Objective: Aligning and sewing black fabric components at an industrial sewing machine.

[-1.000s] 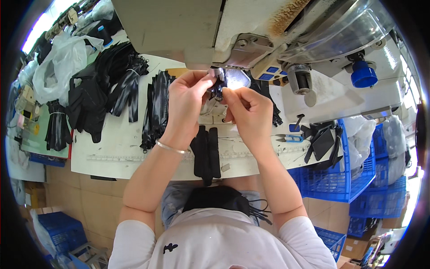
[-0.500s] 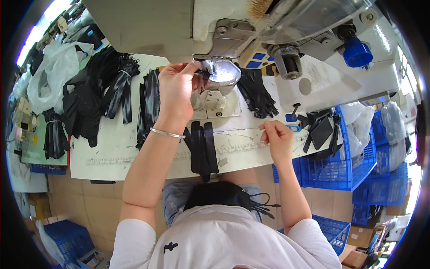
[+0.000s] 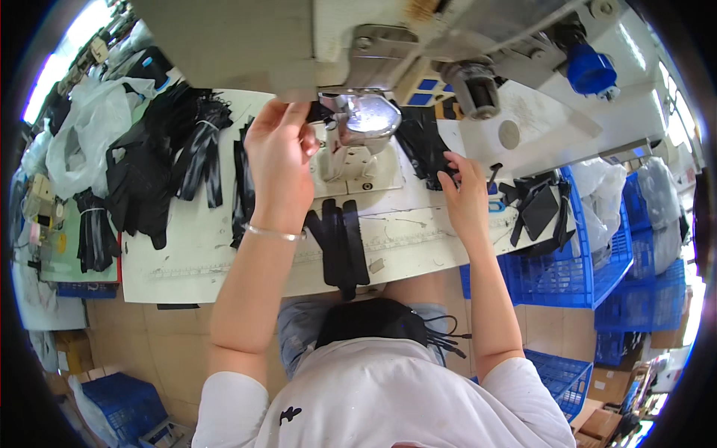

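Black fabric piece (image 3: 320,112) is sitting under the head of the grey industrial sewing machine (image 3: 358,127), up at the needle area, and the left hand (image 3: 280,160) is pinching it with fingers curled closed on its edge. A thin silver bracelet (image 3: 272,234) is hanging on that wrist. Right hand (image 3: 464,196) is resting on the white worktable (image 3: 403,231) with fingers spread, fingertips touching a flat pile of black fabric pieces (image 3: 423,145) lying just right of the machine; cannot tell if it is gripping any. Black straps (image 3: 340,250) are lying at the near table edge, between the two forearms. A heap of black gloves (image 3: 160,168) is spreading over the table's left part, beside a clear plastic bag (image 3: 89,127). Blue plastic crates (image 3: 575,261) are standing to the right, below table level. More black fabric (image 3: 373,321) is sitting in the person's lap.
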Action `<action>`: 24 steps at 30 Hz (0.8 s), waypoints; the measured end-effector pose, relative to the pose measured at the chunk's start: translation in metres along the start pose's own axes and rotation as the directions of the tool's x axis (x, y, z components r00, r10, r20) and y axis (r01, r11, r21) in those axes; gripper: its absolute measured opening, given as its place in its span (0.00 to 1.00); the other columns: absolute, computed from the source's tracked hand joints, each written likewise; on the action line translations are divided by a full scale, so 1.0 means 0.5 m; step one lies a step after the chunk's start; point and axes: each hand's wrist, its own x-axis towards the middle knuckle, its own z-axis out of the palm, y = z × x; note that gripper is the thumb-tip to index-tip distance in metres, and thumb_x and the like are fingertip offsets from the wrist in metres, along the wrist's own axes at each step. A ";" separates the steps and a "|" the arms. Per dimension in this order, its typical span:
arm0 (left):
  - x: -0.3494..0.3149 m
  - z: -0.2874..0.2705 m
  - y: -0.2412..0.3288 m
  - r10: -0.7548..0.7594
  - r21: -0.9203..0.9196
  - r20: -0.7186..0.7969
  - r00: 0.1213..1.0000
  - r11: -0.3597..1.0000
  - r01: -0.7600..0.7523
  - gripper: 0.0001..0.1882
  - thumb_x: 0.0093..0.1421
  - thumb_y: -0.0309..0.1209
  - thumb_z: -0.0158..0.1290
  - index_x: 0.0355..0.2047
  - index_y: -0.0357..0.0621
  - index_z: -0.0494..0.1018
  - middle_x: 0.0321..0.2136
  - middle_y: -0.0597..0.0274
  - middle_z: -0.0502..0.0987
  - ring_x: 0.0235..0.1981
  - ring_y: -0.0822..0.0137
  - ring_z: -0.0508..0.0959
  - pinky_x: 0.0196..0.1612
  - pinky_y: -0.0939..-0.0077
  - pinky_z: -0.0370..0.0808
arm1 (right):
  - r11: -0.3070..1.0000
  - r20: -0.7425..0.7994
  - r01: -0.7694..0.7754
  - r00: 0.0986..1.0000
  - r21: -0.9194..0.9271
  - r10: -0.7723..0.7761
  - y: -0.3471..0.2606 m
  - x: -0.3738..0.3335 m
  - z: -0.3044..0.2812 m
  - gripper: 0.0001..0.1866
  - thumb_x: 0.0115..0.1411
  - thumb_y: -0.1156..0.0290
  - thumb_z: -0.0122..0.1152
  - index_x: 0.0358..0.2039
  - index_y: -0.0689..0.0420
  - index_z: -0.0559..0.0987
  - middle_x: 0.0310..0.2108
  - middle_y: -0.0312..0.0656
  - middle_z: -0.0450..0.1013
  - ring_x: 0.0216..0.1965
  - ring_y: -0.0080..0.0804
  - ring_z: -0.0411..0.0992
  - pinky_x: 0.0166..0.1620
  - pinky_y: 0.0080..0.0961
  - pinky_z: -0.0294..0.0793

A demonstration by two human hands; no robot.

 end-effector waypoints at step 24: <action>-0.054 -0.241 -0.004 0.371 0.982 0.093 0.924 0.119 -0.146 0.15 0.55 0.37 0.58 0.26 0.35 0.70 0.19 0.62 0.70 0.19 0.67 0.67 0.25 0.72 0.65 | 0.834 0.116 -0.355 0.934 0.421 0.339 -0.008 -0.082 -0.039 0.05 0.57 0.76 0.59 0.33 0.63 0.77 0.23 0.34 0.70 0.22 0.18 0.67 0.29 0.16 0.67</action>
